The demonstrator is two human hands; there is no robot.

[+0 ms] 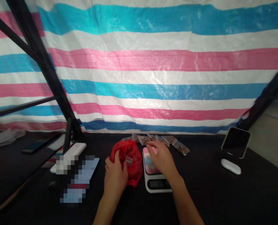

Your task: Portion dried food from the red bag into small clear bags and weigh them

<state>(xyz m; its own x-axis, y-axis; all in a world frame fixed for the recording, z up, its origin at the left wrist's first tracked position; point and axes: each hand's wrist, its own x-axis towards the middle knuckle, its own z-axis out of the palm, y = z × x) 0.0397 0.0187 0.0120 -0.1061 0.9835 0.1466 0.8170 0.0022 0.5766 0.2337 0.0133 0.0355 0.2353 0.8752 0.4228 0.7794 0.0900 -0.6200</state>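
A red plastic bag [136,170] lies crumpled with its mouth up, and a small clear piece of plastic shows inside. My left hand [115,176] is at its near left side, thumb and fingers bent around the bag's rim. To the right is a white kitchen scale [148,186] with a small display. Over its shiny plate, my right hand [162,157] reaches with fingers drawn together at the far edge; anything between the fingertips is hidden. Just behind the scale, several small clear zip bags [181,147] with brown contents lie in a row.
On the left of the black table [206,193] lie a phone [94,165], a white oblong item [79,148] and another dark phone [39,144]. A phone [236,142] leans at right behind a white case [231,166]. A striped sheet [164,59] and black frame bars [47,72] close off the back.
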